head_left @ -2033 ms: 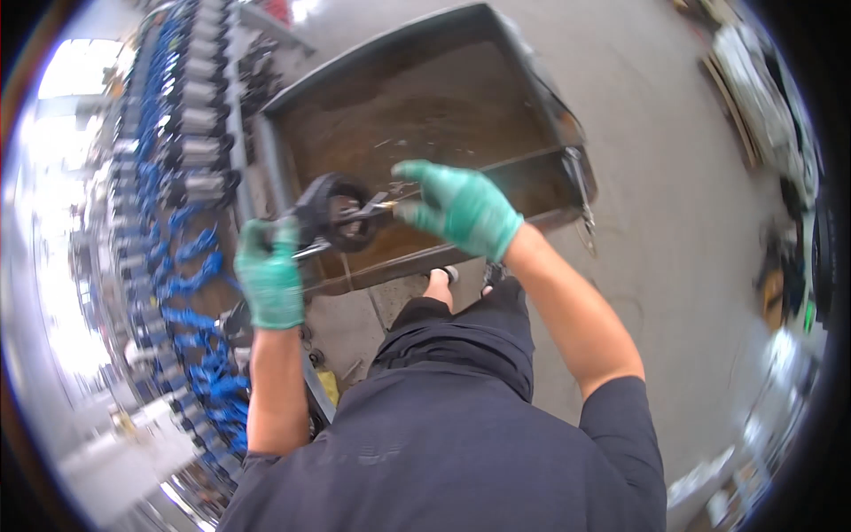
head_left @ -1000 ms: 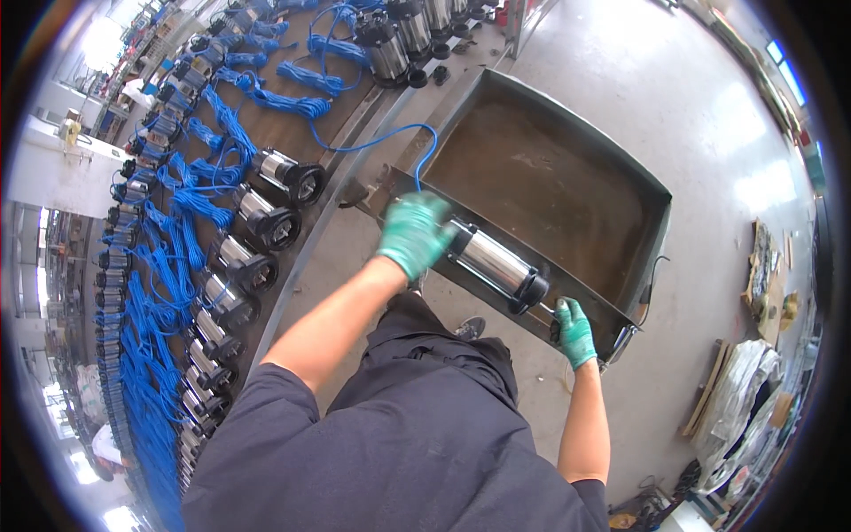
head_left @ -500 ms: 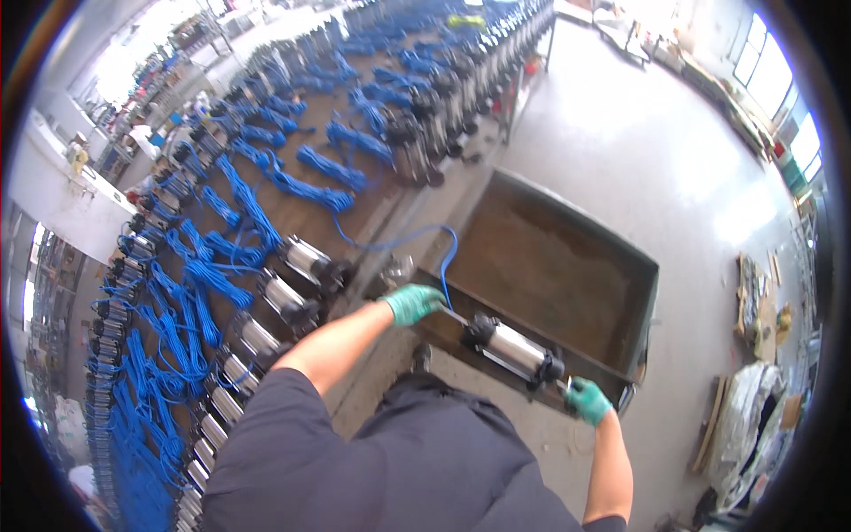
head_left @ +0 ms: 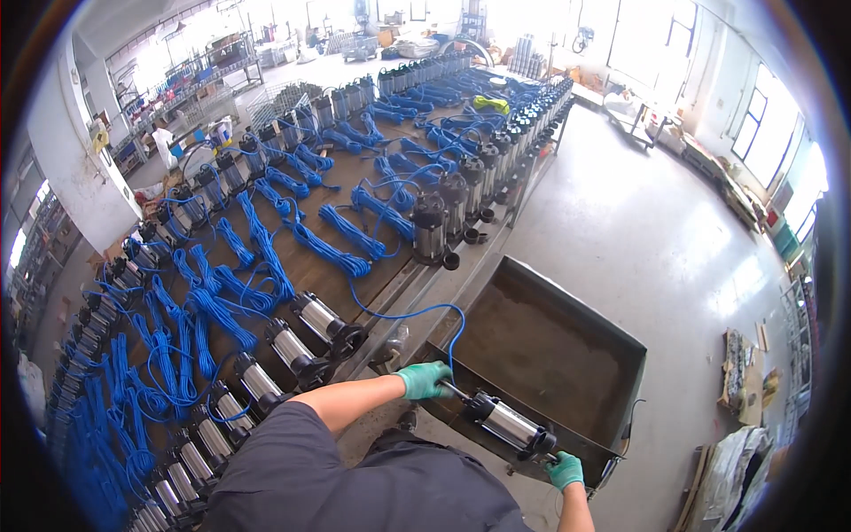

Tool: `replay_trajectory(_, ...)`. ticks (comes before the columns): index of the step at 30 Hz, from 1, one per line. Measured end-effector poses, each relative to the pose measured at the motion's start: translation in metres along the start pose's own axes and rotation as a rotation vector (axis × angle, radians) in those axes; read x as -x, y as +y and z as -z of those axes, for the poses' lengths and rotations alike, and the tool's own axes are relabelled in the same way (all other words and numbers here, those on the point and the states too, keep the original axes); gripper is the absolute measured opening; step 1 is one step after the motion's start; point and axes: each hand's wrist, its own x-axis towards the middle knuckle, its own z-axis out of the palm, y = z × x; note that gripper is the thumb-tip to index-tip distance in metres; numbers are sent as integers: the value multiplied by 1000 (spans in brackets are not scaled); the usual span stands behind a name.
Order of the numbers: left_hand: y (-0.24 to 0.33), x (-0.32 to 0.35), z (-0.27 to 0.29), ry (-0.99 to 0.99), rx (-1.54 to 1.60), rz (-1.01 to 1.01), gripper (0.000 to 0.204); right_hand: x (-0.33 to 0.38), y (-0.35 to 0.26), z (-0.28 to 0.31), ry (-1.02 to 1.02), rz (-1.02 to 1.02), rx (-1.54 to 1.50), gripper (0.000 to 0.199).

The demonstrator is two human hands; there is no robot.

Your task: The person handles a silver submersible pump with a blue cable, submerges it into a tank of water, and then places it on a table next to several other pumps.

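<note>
A silver pump with black ends lies slantwise over the near ledge of the metal water tank. My left hand, in a green glove, is closed around a thin rod that runs to the pump's upper left end. At the lower right end, my right hand, also gloved, closes on a small part that its fingers mostly hide. A blue cable loops from near my left hand over to the long table on the left.
On the long table lie many blue cable bundles, with rows of silver pumps along its edges. Black caps sit near its right corner. Shallow brownish water covers the tank's bottom. Wrapped sheets lie on the floor at right.
The view has tilted up, so more of the table and far hall shows. Both hands stay at the pump's two ends, and the pump keeps its place over the tank's near ledge.
</note>
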Motion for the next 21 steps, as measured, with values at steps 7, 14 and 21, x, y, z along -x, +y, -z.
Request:
replay_trajectory(7,-30,-9,-4,-97,8,-56,35,-5,6,9,-313,-563,-1012,47)
replay_trajectory(14,-29,-39,-15,-226,512,739,56,6,6,3,-410,-480,-1548,12)
replay_trajectory(21,-30,3,-5,8,115,-140,33,17,7,-20,-100,-203,-1724,19)
